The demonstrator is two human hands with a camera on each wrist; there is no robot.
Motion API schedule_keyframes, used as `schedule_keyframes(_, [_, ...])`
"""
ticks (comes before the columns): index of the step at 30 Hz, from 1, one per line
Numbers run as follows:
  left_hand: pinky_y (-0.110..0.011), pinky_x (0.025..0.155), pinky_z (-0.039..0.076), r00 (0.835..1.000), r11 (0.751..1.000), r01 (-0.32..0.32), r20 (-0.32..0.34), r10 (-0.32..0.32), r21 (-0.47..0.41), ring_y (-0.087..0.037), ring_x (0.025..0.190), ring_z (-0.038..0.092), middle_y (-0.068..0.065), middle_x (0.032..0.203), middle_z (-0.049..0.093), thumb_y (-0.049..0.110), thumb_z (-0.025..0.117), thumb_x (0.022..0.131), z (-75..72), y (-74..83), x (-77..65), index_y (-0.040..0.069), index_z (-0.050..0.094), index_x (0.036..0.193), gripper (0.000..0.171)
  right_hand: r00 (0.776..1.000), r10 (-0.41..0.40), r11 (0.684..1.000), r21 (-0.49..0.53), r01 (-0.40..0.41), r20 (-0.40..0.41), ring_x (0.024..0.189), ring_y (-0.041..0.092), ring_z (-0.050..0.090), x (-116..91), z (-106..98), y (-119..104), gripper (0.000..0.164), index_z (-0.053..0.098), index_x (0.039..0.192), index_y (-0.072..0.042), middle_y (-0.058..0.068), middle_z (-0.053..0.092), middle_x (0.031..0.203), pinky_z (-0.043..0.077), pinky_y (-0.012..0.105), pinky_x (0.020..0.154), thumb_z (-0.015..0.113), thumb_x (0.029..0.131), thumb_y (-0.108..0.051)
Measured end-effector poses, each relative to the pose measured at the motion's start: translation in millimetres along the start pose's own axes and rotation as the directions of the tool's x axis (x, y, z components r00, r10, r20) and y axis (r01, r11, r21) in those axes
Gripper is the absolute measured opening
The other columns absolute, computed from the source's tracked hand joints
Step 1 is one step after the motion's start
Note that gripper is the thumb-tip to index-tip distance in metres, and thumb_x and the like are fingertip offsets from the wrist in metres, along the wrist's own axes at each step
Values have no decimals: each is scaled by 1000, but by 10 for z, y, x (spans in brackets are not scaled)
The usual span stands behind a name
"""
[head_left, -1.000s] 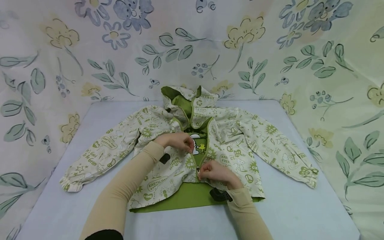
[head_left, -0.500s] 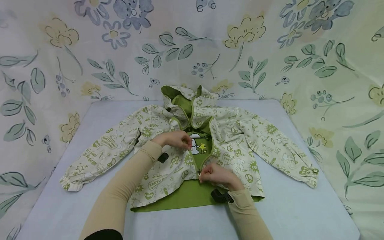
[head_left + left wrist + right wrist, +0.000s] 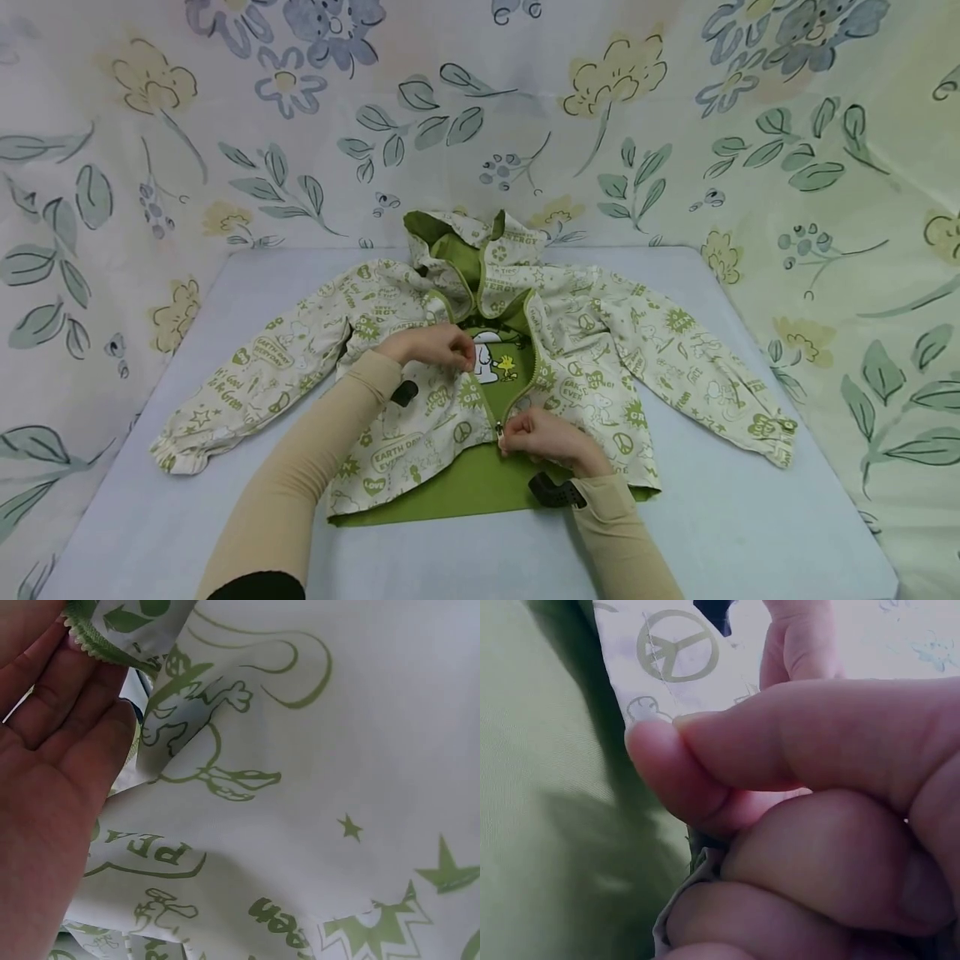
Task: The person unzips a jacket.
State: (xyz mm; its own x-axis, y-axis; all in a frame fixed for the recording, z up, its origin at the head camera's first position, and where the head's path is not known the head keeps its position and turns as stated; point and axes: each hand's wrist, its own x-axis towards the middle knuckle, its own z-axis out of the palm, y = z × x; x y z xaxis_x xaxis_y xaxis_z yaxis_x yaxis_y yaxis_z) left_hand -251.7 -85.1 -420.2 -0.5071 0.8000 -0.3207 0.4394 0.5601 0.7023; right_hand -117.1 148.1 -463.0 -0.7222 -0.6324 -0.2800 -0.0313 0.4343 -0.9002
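A hooded zip jacket [image 3: 588, 387], white with green prints and a green lining, lies front up with its sleeves spread. Its front is parted above and joined near the hem, where a metal zipper slider [image 3: 499, 430] shows. My left hand [image 3: 438, 346] pinches the zipper edge of the left front panel; in the left wrist view, green zipper teeth [image 3: 90, 646] lie at the fingers. At the bottom of the zipper, my right hand [image 3: 543, 437] pinches the hem between thumb and index finger, its other fingers curled. That thumb and index finger hide what lies between them in the right wrist view.
Under the jacket is a white table [image 3: 750, 533]. A floral cloth [image 3: 480, 125] hangs behind it and at both sides. A cartoon print [image 3: 495, 358] on green fabric shows through the open front. The hood [image 3: 472, 250] lies at the table's back edge.
My left hand has shifted slightly left with the panel edge, and the opening is a little wider. My right hand and the zipper's bottom have moved slightly right; the hem beside them is raised.
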Motion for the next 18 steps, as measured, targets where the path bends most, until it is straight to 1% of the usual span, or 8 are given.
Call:
schedule_keyframes(2, [-30,68,45,1000,1000,-17,-5,17,8,-18,76,55,0,89,61,17,57,94,-9,-24,-3,10,65,95,11,1000,7,1000,7,-7,-4,43,5,34,-4,8,9,18,69,78,-2,5,64,73,32,19,41,57,88,-11])
schedule_keyframes(4, [-29,66,44,999,999,-20,-39,21,27,-16,73,53,-1,88,60,16,56,95,-36,-57,-21,10,64,95,11,1000,22,1000,14,-22,1,43,4,34,-13,24,20,18,70,78,-3,5,65,73,31,18,41,58,88,-12])
schedule_keyframes(7, [-30,63,42,995,1000,10,-103,-8,20,-18,70,50,-3,86,59,14,54,95,-103,-94,-75,9,64,94,11,999,42,999,26,-43,16,43,4,35,-36,54,36,18,70,78,-4,3,65,73,32,18,41,61,88,-15])
schedule_keyframes(9, [-31,64,43,991,1000,22,-133,-22,0,-21,72,51,-3,87,59,14,54,96,-145,-104,-111,9,64,94,11,999,47,999,26,-48,18,43,4,36,-50,72,47,18,70,77,-5,2,65,73,32,18,41,61,88,-16])
schedule_keyframes(11, [-33,66,44,991,999,16,-129,-21,-38,-26,76,52,-5,90,59,13,54,96,-170,-97,-139,7,64,96,12,999,49,998,35,-49,12,43,4,35,-57,80,51,18,70,77,-4,2,65,72,32,18,41,61,88,-16])
schedule_keyframes(14, [-32,68,45,995,999,-16,-101,10,-52,-29,82,54,-5,91,59,12,53,96,-168,-100,-153,6,64,97,12,999,39,999,32,-39,2,42,4,34,-48,83,55,18,70,75,-4,2,64,70,31,18,40,61,88,-14])
schedule_keyframes(18, [-31,67,45,997,999,-9,-79,6,-42,-28,81,55,-4,90,60,13,55,95,-138,-103,-160,8,65,95,11,999,33,999,25,-33,15,42,4,34,-28,79,49,18,70,75,-3,3,64,69,31,19,40,60,88,-12])
